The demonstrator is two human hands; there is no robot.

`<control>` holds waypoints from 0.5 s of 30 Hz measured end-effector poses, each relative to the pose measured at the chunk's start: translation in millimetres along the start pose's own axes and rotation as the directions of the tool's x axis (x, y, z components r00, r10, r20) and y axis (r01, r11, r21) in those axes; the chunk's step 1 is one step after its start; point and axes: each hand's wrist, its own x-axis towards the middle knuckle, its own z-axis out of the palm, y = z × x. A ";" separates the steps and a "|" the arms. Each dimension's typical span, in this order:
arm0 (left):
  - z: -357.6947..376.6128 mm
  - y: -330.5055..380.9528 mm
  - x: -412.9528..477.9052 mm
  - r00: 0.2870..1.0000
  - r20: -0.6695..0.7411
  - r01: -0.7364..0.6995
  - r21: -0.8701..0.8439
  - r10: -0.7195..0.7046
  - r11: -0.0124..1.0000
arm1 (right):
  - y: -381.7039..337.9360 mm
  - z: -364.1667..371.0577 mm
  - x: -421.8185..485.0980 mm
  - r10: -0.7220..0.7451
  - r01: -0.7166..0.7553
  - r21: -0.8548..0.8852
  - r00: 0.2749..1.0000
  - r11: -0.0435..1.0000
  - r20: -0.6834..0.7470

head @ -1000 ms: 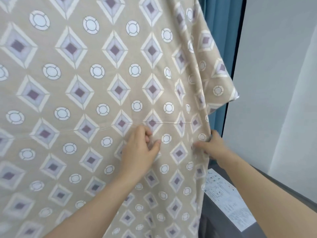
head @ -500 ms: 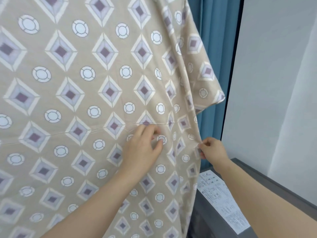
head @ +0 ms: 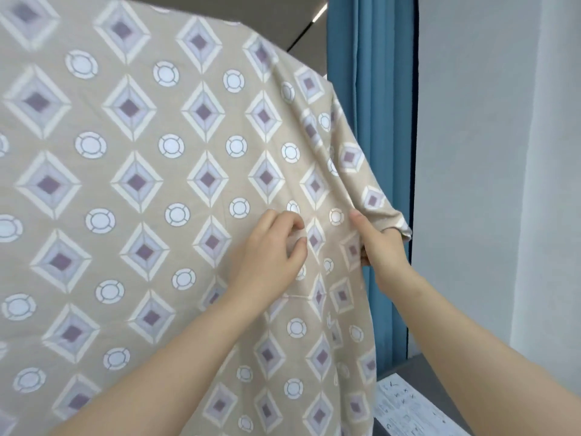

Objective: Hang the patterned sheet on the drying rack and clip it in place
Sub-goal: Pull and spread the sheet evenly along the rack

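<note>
The patterned sheet hung upright, draped from its top edge, long drop running downward. The left hand pinched its cloth; the right hand gripped its right edge.

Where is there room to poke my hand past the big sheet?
There is open space on the right, between the patterned sheet's hanging edge and the blue curtain. The middle is crowded: the left hand pinches the cloth and the right hand grips its edge. At the bottom right, a printed paper lies on a grey surface.
</note>
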 end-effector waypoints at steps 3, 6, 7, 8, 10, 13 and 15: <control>-14.4 7.5 31.7 0.998 -0.001 -0.059 0.074 0.059 0.996 | -15.0 5.3 10.0 0.084 -0.076 0.076 0.991 0.994 -0.104; -23.4 13.9 58.9 0.994 0.020 -0.111 0.111 0.109 0.988 | -31.0 -1.3 19.6 0.108 -0.026 0.282 0.954 0.959 -0.279; -25.4 15.3 66.4 0.993 0.021 -0.121 0.118 0.120 0.986 | -36.3 -7.0 24.1 0.128 0.011 0.380 0.932 0.925 -0.339; -26.2 15.6 72.7 0.992 0.018 -0.130 0.124 0.129 0.984 | -40.5 -12.7 28.3 0.142 0.056 0.460 0.912 0.886 -0.386; -24.8 16.4 80.9 0.990 0.001 -0.142 0.123 0.143 0.982 | -43.8 -21.7 37.1 0.174 0.090 0.490 0.867 0.867 -0.467; -17.6 19.3 84.9 0.985 0.014 -0.173 0.111 0.173 0.979 | -46.6 -20.0 40.7 0.143 0.048 0.303 0.804 0.952 -0.577; -13.9 21.1 86.7 0.980 0.006 -0.197 0.100 0.197 0.975 | -50.8 -10.8 35.5 -0.036 0.102 0.090 0.836 0.991 -0.547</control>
